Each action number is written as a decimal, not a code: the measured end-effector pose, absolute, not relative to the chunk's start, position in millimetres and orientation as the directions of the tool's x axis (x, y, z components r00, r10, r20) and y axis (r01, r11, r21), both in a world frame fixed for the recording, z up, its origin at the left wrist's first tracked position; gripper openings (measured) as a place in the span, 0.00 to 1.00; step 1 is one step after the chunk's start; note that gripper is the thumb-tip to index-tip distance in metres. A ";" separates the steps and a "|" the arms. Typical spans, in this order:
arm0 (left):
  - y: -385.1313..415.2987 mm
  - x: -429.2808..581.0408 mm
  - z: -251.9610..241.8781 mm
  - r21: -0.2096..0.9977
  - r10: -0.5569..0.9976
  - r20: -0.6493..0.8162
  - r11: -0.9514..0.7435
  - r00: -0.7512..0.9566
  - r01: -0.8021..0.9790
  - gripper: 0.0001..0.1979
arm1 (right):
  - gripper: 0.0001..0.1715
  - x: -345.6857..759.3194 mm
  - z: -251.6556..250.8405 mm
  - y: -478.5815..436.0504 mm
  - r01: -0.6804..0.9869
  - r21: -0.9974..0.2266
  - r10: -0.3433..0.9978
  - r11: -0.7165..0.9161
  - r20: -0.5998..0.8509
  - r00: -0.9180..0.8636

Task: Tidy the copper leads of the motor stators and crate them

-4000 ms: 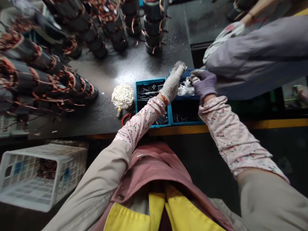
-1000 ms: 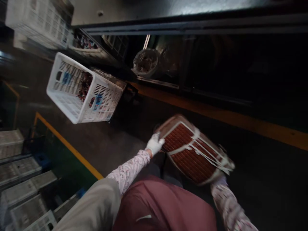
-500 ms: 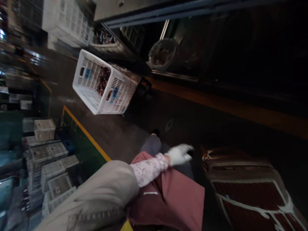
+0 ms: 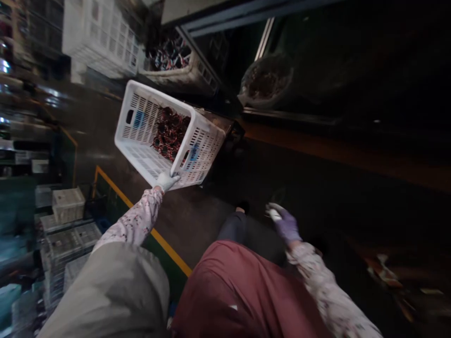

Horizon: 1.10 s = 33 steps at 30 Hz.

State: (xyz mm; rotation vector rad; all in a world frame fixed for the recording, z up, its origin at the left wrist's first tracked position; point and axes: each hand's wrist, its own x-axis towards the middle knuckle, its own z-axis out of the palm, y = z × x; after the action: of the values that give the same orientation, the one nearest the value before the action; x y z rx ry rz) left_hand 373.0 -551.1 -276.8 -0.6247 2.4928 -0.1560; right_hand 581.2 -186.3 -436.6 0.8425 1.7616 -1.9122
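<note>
White-gloved left hand (image 4: 165,180) on white plastic crate (image 4: 207,152), copper stators (image 4: 171,134) inside, purple-gloved right hand (image 4: 284,224)

Left hand (image 4: 166,181): white knit glove (image 4: 165,180). Right hand (image 4: 283,223): purple coated glove (image 4: 287,226). Both forearms in pale pink floral oversleeves (image 4: 136,220). Upper arm in a khaki jacket sleeve (image 4: 112,291). Maroon smock (image 4: 239,291) over my front; dark grey trousers (image 4: 234,227) below.
</note>
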 end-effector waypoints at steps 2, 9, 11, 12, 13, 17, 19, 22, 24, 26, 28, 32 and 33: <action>-558.7 373.3 -283.5 -0.225 -0.436 -0.516 0.900 -0.737 -0.374 0.18 | 0.27 575.9 -431.2 -236.1 0.678 -0.709 -0.016 -0.193 -0.689 -0.725; -549.6 372.5 -277.1 -0.243 -0.285 -0.613 0.956 -0.737 -0.167 0.17 | 0.22 644.7 -406.1 -191.4 0.626 -0.680 0.011 0.382 -0.674 -0.738; -540.0 373.2 -278.3 -0.228 -0.245 -0.627 0.965 -0.739 -0.127 0.16 | 0.23 653.6 -388.6 -119.3 0.621 -0.512 0.191 0.594 -0.660 -0.727; -534.1 374.1 -280.0 -0.223 -0.229 -0.626 0.969 -0.746 -0.110 0.16 | 0.23 653.5 -376.6 -82.5 0.611 -0.407 0.270 0.679 -0.635 -0.723; -527.0 375.5 -281.9 -0.220 -0.214 -0.620 0.971 -0.755 -0.095 0.15 | 0.23 650.8 -363.9 -47.4 0.593 -0.297 0.327 0.748 -0.612 -0.720; -485.1 389.3 -284.8 -0.203 -0.166 -0.627 0.978 -0.761 -0.046 0.16 | 0.31 631.9 -331.9 60.5 0.670 0.099 0.615 0.736 -0.511 -0.600; -457.8 401.1 -282.3 -0.202 -0.156 -0.650 0.979 -0.744 -0.029 0.16 | 0.40 631.4 -334.6 92.4 0.774 0.206 0.724 0.598 -0.553 -0.412; -414.5 422.1 -279.2 -0.166 -0.131 -0.669 0.986 -0.732 -0.025 0.16 | 0.43 650.7 -351.9 116.4 0.800 0.240 0.683 0.550 -0.680 -0.265; -385.5 437.2 -279.6 -0.105 -0.098 -0.665 0.994 -0.740 -0.037 0.15 | 0.37 671.3 -362.4 119.2 0.742 0.220 0.629 0.633 -0.705 -0.328; -356.5 452.3 -281.5 -0.035 -0.062 -0.661 0.998 -0.748 -0.052 0.16 | 0.31 692.4 -367.0 113.6 0.668 0.203 0.574 0.716 -0.717 -0.396; -327.0 466.8 -284.0 0.039 -0.021 -0.666 0.997 -0.746 -0.063 0.18 | 0.27 712.8 -366.4 101.0 0.615 0.190 0.523 0.765 -0.740 -0.422; -266.9 493.8 -287.3 0.179 0.084 -0.676 0.982 -0.732 -0.052 0.21 | 0.26 759.4 -361.0 63.5 0.503 0.153 0.414 0.851 -0.784 -0.463; -251.8 500.4 -287.3 0.201 0.100 -0.677 0.978 -0.729 -0.052 0.21 | 0.26 773.0 -360.6 53.9 0.477 0.132 0.380 0.869 -0.795 -0.473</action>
State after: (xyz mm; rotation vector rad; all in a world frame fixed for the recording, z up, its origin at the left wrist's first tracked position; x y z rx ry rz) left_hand 500.4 -251.8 -287.3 0.0334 2.3731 0.2661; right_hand 773.0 53.9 -360.6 0.6186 2.1200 -0.1331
